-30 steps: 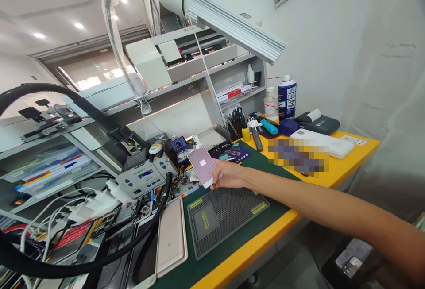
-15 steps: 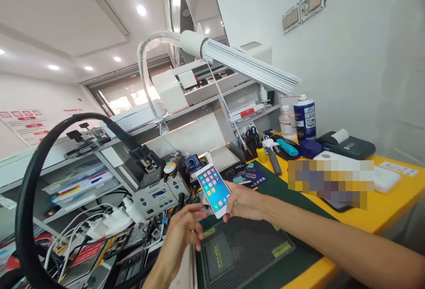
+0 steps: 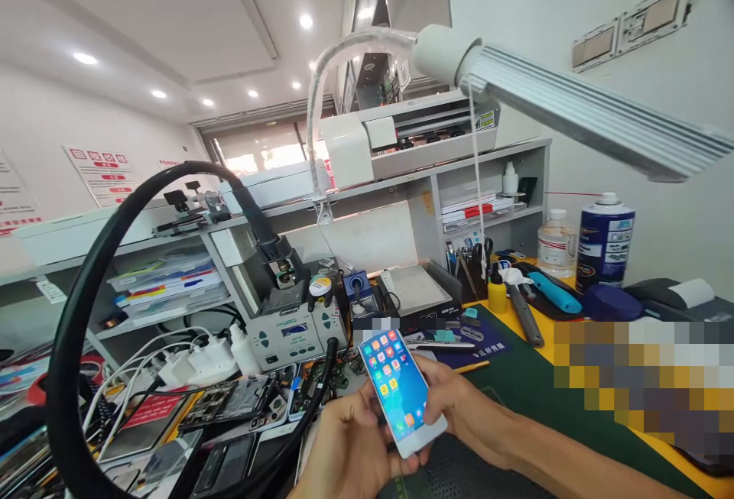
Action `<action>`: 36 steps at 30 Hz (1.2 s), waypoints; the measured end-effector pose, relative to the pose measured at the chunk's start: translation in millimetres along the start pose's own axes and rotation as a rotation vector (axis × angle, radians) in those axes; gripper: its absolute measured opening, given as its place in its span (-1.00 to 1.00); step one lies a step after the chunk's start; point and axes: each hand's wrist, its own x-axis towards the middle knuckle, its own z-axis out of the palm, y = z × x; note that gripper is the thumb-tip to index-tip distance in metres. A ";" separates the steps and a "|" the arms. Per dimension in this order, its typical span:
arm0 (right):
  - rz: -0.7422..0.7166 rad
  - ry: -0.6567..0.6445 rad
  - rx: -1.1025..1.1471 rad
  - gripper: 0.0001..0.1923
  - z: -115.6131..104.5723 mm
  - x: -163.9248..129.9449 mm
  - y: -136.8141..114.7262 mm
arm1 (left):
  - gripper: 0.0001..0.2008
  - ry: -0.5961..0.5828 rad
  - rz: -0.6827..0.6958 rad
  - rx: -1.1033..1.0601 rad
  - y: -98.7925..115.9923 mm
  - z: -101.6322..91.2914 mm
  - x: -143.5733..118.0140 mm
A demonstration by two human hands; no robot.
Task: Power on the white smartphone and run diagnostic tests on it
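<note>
Both hands meet low at centre, left hand (image 3: 349, 449) cupped, right hand (image 3: 459, 411) with fingers curled.

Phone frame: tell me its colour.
White, seen around the lit screen of the smartphone in the head view, held between left hand and right hand.

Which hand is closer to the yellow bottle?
Right. The right hand holds the phone on the side facing the yellow bottle; the left hand grips the phone's far side.
</note>
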 end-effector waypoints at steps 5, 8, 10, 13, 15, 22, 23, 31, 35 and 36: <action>-0.088 0.071 -0.066 -0.51 2.9 0.5 1.6 | -0.47 0.043 0.023 0.018 -0.2 -3.3 0.5; -0.090 0.134 -0.153 -0.56 2.2 2.6 3.6 | -0.43 0.006 0.040 0.076 -0.5 -3.4 0.5; -0.088 0.139 -0.188 -0.57 1.0 3.2 4.6 | -0.42 -0.020 0.026 0.091 0.2 -4.2 0.1; -0.083 0.135 -0.150 -0.56 -1.1 2.2 3.7 | -0.39 -0.031 -0.012 0.093 1.7 -6.9 0.3; -0.083 0.132 -0.111 -0.56 -2.1 1.2 1.8 | -0.38 -0.028 -0.026 0.093 2.0 -8.6 1.2; -0.046 0.103 -0.167 -0.65 -2.4 1.0 -0.8 | -0.42 0.003 -0.033 0.092 0.4 -7.2 1.8; -0.038 0.103 -0.168 -0.64 -2.0 1.0 -1.4 | -0.45 0.007 -0.035 0.097 0.8 -6.3 1.3; -0.038 0.089 -0.187 -0.52 0.3 -0.7 -6.0 | -0.50 0.033 -0.035 0.145 2.3 -2.4 1.7; -0.025 0.085 -0.145 -0.54 -2.3 -0.3 -4.9 | -0.52 0.070 -0.048 0.189 1.1 0.1 1.8; -0.022 0.086 -0.137 -0.54 -2.5 -0.4 -5.4 | -0.53 0.089 -0.051 0.202 1.0 1.0 1.3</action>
